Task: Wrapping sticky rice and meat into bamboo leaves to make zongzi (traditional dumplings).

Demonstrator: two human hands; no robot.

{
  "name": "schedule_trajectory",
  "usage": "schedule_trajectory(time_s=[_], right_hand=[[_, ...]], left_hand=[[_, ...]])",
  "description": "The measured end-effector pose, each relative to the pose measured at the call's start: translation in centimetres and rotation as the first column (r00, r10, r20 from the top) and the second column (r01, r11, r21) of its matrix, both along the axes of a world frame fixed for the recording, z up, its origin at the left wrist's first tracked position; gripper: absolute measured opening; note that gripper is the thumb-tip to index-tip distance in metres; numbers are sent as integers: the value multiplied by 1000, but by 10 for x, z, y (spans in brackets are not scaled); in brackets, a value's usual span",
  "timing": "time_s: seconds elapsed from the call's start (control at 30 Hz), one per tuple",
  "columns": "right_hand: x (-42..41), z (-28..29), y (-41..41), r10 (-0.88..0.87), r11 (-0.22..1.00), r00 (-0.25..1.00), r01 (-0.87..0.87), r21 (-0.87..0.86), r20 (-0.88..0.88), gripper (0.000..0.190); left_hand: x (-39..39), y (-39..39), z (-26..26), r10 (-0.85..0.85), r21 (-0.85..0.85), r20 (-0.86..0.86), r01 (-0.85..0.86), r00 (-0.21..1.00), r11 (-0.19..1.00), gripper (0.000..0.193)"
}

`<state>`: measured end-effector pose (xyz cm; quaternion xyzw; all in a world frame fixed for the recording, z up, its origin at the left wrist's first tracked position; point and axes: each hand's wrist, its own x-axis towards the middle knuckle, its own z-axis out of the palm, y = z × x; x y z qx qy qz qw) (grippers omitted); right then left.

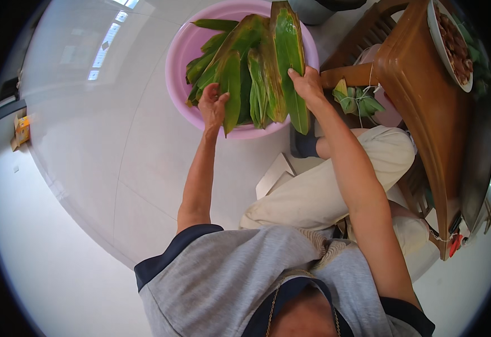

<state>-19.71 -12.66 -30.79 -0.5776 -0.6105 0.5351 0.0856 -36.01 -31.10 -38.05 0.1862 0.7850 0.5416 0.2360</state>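
A pink plastic basin (173,80) on the floor holds a pile of long green leaves (245,42) with yellow-brown edges, likely bamboo leaves. My right hand (309,87) grips a broad upright leaf (288,50) near the basin's right rim, thumb on its face and fingers behind. That leaf's lower end hangs past the rim. My left hand (212,107) is at the basin's lower left, fingers curled and apart from the thumb. Its thumb meets the edge of a narrower leaf (231,84); no leaf is plainly pinched there.
To the right stands a brown table or stool (422,84) bearing a white dish (435,38) of raw meat pieces. Leaf-wrapped bundles (359,101) hang from it on white string. My bent leg (313,193) is below. A small carton (21,129) lies far left.
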Motion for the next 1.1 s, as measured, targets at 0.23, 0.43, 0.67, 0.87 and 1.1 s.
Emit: schedule_trajectory(time_s=[0.23,0.43,0.67,0.87,1.1], right_hand=[[5,25,5,57,933,989,-100,347,134,33],[8,23,9,49,947,992,-83,309,114,34],[12,23,11,8,975,999,-15,220,32,34],[6,28,7,32,979,999,-27,204,-22,35],[5,29,4,47,986,997,-36,165,-60,37]], left_hand=[[39,33,53,-340,-437,-678,15,651,899,71],[97,69,37,-288,-555,-139,166,947,815,76],[59,40,36,-137,133,440,87,887,987,27],[10,12,31,-162,242,321,85,933,967,27],[-21,1,3,-376,-437,-516,141,770,888,31]])
